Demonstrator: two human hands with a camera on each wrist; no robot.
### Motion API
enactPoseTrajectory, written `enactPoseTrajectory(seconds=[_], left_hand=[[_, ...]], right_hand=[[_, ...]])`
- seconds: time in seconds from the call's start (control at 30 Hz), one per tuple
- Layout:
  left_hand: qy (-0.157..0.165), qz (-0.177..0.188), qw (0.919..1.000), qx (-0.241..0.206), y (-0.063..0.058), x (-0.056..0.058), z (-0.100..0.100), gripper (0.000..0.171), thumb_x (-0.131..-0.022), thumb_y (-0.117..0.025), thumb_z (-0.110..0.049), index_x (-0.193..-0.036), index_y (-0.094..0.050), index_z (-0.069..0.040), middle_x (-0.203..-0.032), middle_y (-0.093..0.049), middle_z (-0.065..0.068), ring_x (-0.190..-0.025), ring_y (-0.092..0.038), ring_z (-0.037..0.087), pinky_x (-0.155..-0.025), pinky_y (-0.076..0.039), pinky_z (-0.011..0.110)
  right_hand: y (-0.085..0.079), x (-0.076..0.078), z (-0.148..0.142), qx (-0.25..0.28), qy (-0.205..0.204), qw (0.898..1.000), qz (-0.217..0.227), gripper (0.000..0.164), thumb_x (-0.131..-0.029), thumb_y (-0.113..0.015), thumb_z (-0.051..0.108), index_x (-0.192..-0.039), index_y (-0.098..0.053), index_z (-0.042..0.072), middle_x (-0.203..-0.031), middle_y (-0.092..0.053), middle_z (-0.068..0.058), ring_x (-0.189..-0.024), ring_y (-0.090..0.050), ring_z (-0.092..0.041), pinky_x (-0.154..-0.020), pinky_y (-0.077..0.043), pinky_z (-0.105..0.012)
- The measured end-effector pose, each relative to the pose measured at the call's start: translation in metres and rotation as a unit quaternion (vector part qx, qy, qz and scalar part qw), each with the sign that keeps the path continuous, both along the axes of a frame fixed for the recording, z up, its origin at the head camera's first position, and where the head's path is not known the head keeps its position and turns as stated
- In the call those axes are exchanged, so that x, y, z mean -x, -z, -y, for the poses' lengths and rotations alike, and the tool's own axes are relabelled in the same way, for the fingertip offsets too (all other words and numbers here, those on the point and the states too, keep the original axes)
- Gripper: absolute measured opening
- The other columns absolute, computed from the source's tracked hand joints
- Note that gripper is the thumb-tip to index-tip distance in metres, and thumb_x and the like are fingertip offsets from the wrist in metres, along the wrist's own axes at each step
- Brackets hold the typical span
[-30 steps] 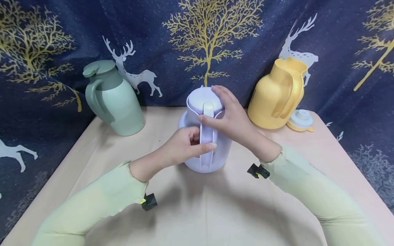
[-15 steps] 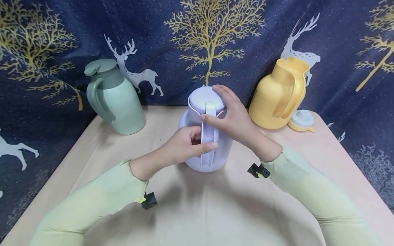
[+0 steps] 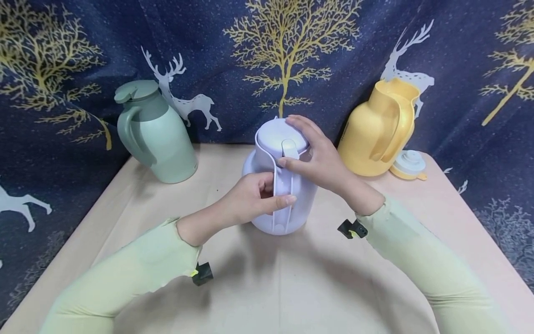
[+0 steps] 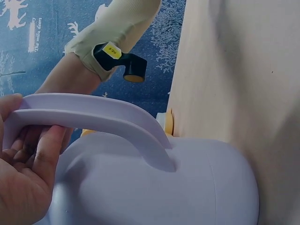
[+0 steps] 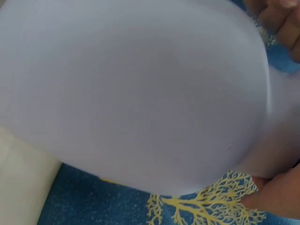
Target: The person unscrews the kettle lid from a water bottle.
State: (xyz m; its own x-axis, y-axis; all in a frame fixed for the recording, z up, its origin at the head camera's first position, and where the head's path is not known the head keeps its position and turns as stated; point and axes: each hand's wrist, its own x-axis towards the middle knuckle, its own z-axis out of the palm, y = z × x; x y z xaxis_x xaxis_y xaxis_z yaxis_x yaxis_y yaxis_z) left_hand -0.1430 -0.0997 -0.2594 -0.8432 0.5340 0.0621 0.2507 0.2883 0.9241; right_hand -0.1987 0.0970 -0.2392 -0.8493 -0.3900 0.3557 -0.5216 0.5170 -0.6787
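A lavender thermos jug (image 3: 300, 199) stands upright at the middle of the table, its handle facing me. My left hand (image 3: 250, 199) grips that handle (image 3: 282, 185), fingers through the loop and thumb across the outside. On the jug's top sits a matching round lid (image 3: 277, 134), whose lever tab points a little right of the handle. My right hand (image 3: 319, 157) holds the lid by its edge, thumb beside the tab and fingers over the far right side. In the left wrist view the handle (image 4: 93, 112) crosses above the jug's body; the right wrist view is mostly filled by the body (image 5: 140, 93).
At the back left stands a green thermos jug (image 3: 164, 139) with its lid on. A yellow jug (image 3: 367, 134) without a lid stands at the back right, with a white and yellow lid (image 3: 409, 163) beside it. A dark blue patterned cloth (image 3: 233, 93) hangs behind the table.
My right hand has turned the lid slightly, so its tab has swung right, out of line with the handle. My left hand keeps its grip on the handle.
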Motion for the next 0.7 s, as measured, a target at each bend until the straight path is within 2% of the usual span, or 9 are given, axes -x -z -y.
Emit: enactPoseTrajectory(seconds=[0.23, 0.47, 0.57, 0.7], left_hand=[[0.002, 0.000, 1.0000, 0.006, 0.000, 0.000, 0.001, 0.028, -0.096, -0.069, -0.014, -0.116, -0.065, 0.005, -0.099, -0.077, 0.017, -0.079, -0.066, 0.008, -0.073, -0.059, 0.030], [-0.003, -0.004, 1.0000, 0.002, 0.001, 0.000, 0.003, 0.025, -0.095, -0.069, -0.012, -0.113, -0.066, 0.005, -0.093, -0.076, 0.015, -0.076, -0.064, 0.008, -0.070, -0.058, 0.030], [-0.008, 0.000, 1.0000, -0.003, 0.002, 0.000, 0.002, 0.023, -0.094, -0.069, -0.012, -0.110, -0.066, 0.005, -0.088, -0.075, 0.014, -0.073, -0.062, 0.008, -0.069, -0.056, 0.028], [-0.013, 0.006, 0.9998, -0.012, 0.003, 0.000, 0.000, 0.023, -0.094, -0.069, -0.011, -0.110, -0.066, 0.005, -0.089, -0.075, 0.015, -0.073, -0.062, 0.007, -0.069, -0.055, 0.027]], right_hand=[[0.004, 0.009, -0.006, 0.014, -0.037, 0.999, -0.009, 0.078, -0.082, -0.076, 0.023, -0.153, -0.046, 0.007, -0.165, -0.038, -0.009, -0.151, -0.038, -0.028, -0.124, -0.031, -0.049], [0.006, 0.024, -0.016, 0.030, -0.104, 0.994, -0.011, 0.076, -0.081, -0.069, 0.019, -0.151, -0.045, 0.003, -0.165, -0.037, -0.013, -0.153, -0.035, -0.030, -0.123, -0.030, -0.047], [0.005, 0.028, -0.020, 0.042, -0.136, 0.990, 0.005, 0.077, -0.080, -0.067, 0.017, -0.152, -0.043, 0.002, -0.166, -0.034, -0.014, -0.153, -0.033, -0.030, -0.121, -0.031, -0.045], [0.003, 0.033, -0.023, 0.065, -0.176, 0.981, 0.048, 0.080, -0.080, -0.066, 0.012, -0.154, -0.038, -0.001, -0.168, -0.029, -0.014, -0.151, -0.034, -0.028, -0.115, -0.036, -0.033]])
